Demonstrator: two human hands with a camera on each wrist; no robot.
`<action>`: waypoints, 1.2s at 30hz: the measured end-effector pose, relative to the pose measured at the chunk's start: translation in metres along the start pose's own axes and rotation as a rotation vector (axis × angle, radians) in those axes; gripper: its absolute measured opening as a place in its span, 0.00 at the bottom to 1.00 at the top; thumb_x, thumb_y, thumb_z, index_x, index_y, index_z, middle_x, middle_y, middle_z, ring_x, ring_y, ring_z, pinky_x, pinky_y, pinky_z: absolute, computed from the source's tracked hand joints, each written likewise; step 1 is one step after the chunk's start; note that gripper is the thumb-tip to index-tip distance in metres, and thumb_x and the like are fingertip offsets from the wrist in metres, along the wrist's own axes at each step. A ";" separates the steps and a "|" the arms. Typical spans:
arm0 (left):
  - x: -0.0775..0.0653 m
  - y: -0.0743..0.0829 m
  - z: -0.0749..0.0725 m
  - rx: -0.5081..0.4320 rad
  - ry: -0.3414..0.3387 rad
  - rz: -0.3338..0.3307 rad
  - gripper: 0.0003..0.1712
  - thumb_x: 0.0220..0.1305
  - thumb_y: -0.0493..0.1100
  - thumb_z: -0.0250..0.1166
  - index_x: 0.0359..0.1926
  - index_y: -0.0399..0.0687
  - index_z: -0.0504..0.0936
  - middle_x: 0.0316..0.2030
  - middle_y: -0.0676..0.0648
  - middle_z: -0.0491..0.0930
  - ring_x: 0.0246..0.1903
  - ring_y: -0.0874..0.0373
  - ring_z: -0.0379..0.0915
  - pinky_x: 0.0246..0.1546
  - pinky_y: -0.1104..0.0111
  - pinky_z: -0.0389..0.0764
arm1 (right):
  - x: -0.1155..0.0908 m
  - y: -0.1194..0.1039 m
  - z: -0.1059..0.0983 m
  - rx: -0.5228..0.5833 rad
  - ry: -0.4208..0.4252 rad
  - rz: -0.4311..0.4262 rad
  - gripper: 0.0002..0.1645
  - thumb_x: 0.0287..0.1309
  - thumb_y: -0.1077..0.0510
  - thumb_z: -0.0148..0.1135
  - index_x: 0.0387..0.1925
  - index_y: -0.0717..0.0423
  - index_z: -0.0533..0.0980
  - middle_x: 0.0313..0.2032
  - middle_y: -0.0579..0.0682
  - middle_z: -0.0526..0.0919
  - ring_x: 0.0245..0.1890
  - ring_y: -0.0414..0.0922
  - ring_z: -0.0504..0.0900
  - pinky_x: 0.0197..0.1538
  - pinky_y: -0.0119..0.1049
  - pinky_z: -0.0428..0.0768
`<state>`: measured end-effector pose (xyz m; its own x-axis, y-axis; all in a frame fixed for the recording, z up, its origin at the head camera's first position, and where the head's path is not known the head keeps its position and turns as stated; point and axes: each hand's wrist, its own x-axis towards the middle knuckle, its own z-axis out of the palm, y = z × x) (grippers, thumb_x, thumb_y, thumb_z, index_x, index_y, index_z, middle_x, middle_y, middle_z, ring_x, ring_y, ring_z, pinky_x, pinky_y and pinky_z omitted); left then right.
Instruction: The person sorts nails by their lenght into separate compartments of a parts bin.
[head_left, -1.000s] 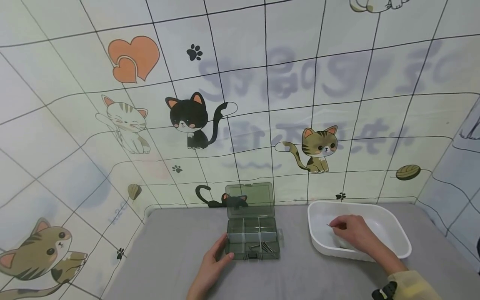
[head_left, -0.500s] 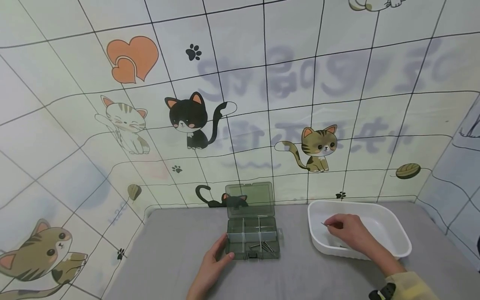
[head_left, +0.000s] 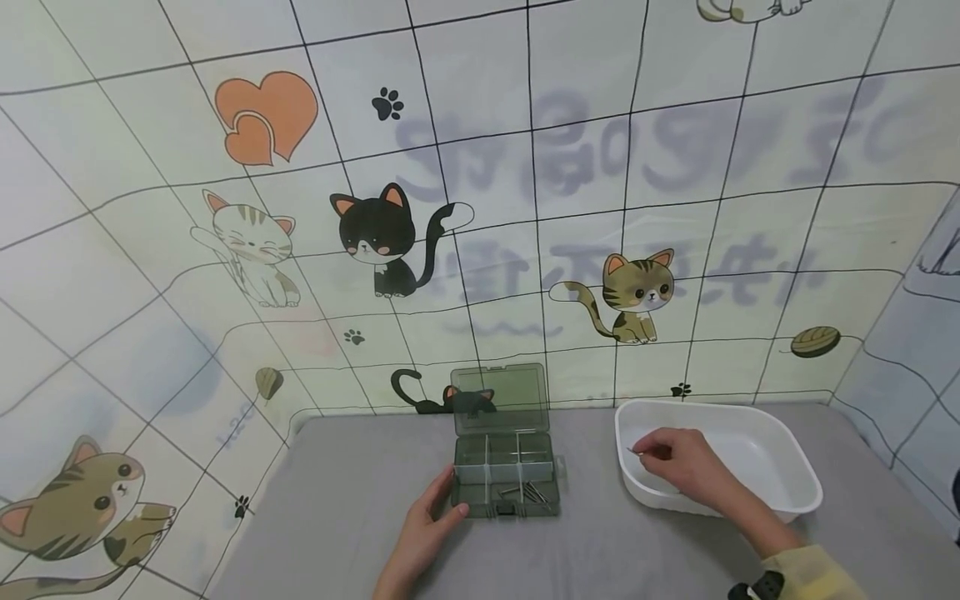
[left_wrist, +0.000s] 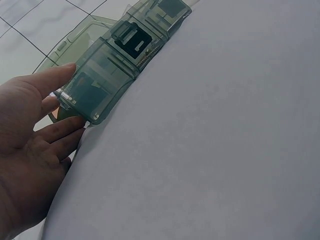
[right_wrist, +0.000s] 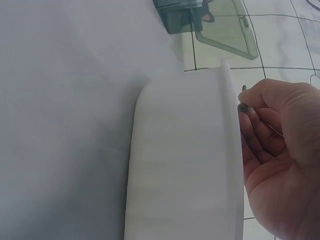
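A translucent green compartment box (head_left: 506,508) stands on the cloth with its lid (head_left: 500,400) raised. Several metal screws (head_left: 535,493) lie in its front right part. My left hand (head_left: 422,529) touches the box's left side and front left corner, its thumb and fingers fairly straight, as the left wrist view (left_wrist: 30,125) also shows. Over the left part of a white tub (head_left: 780,425), my right hand (head_left: 686,462) pinches a screw (right_wrist: 243,107) between thumb and fingertips; its cross-slotted head shows in the right wrist view. The tub floor under that hand is hidden.
Grey cloth (head_left: 337,483) covers the table. Behind it hangs a white gridded sheet (head_left: 585,192) printed with cartoon cats, which also runs along both sides. The tub's raised wall (right_wrist: 185,155) stands between the box and my right hand.
My right hand has shifted left across the tub with the pinched screw, toward the tub's left rim. The left hand and the box have stayed in place.
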<state>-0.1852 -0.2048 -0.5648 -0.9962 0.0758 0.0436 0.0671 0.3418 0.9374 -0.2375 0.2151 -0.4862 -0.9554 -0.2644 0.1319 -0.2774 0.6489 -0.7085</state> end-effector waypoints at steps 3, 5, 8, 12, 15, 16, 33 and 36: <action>0.000 0.000 0.000 -0.001 -0.001 0.001 0.40 0.70 0.47 0.68 0.76 0.39 0.64 0.72 0.33 0.66 0.72 0.37 0.60 0.72 0.42 0.57 | -0.001 -0.003 0.002 0.002 -0.010 -0.001 0.07 0.58 0.66 0.69 0.39 0.58 0.87 0.36 0.46 0.86 0.34 0.42 0.80 0.35 0.33 0.80; 0.000 0.000 -0.001 -0.005 0.000 -0.010 0.40 0.70 0.47 0.68 0.76 0.40 0.64 0.72 0.33 0.66 0.73 0.38 0.59 0.72 0.43 0.56 | -0.001 -0.005 0.004 0.002 -0.013 -0.007 0.07 0.58 0.66 0.70 0.38 0.58 0.87 0.35 0.45 0.86 0.34 0.41 0.80 0.35 0.33 0.80; 0.000 0.001 -0.001 -0.003 -0.001 -0.012 0.40 0.70 0.48 0.68 0.76 0.40 0.64 0.72 0.33 0.66 0.73 0.37 0.59 0.72 0.42 0.56 | -0.002 -0.005 0.008 0.004 -0.014 -0.025 0.07 0.57 0.67 0.69 0.37 0.57 0.87 0.34 0.44 0.86 0.33 0.39 0.79 0.36 0.32 0.80; 0.000 0.001 -0.001 0.000 0.001 -0.013 0.40 0.70 0.48 0.69 0.76 0.41 0.64 0.72 0.34 0.66 0.73 0.38 0.59 0.72 0.43 0.56 | -0.003 -0.005 0.014 0.024 -0.002 -0.068 0.06 0.55 0.67 0.70 0.36 0.57 0.87 0.33 0.44 0.86 0.32 0.35 0.79 0.36 0.32 0.81; -0.001 0.001 0.000 0.006 0.006 -0.011 0.40 0.70 0.48 0.69 0.76 0.41 0.65 0.72 0.34 0.67 0.73 0.38 0.60 0.72 0.42 0.56 | -0.004 -0.005 0.018 0.050 -0.004 -0.099 0.05 0.56 0.67 0.70 0.36 0.59 0.87 0.32 0.46 0.87 0.31 0.33 0.79 0.35 0.32 0.81; -0.001 0.001 0.000 0.011 0.006 -0.005 0.40 0.70 0.47 0.69 0.76 0.41 0.65 0.72 0.34 0.67 0.72 0.37 0.60 0.72 0.42 0.57 | -0.004 -0.005 0.019 0.056 -0.005 -0.102 0.05 0.56 0.67 0.70 0.36 0.60 0.87 0.33 0.46 0.87 0.31 0.33 0.79 0.35 0.32 0.81; -0.002 0.002 0.001 -0.006 0.008 -0.018 0.40 0.70 0.47 0.69 0.76 0.40 0.64 0.72 0.34 0.66 0.73 0.37 0.59 0.72 0.42 0.56 | -0.005 -0.027 0.025 0.141 -0.021 -0.092 0.08 0.59 0.68 0.68 0.39 0.59 0.87 0.37 0.51 0.88 0.34 0.36 0.81 0.37 0.32 0.82; -0.001 0.002 0.001 -0.003 0.010 -0.019 0.40 0.70 0.47 0.69 0.76 0.39 0.64 0.72 0.33 0.66 0.73 0.37 0.59 0.72 0.42 0.56 | -0.003 -0.027 0.030 0.162 -0.035 -0.097 0.07 0.60 0.68 0.68 0.40 0.61 0.87 0.37 0.52 0.88 0.33 0.36 0.81 0.37 0.32 0.82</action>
<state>-0.1836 -0.2033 -0.5629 -0.9978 0.0601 0.0291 0.0479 0.3404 0.9391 -0.2243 0.1767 -0.4880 -0.9201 -0.3466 0.1825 -0.3450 0.4964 -0.7966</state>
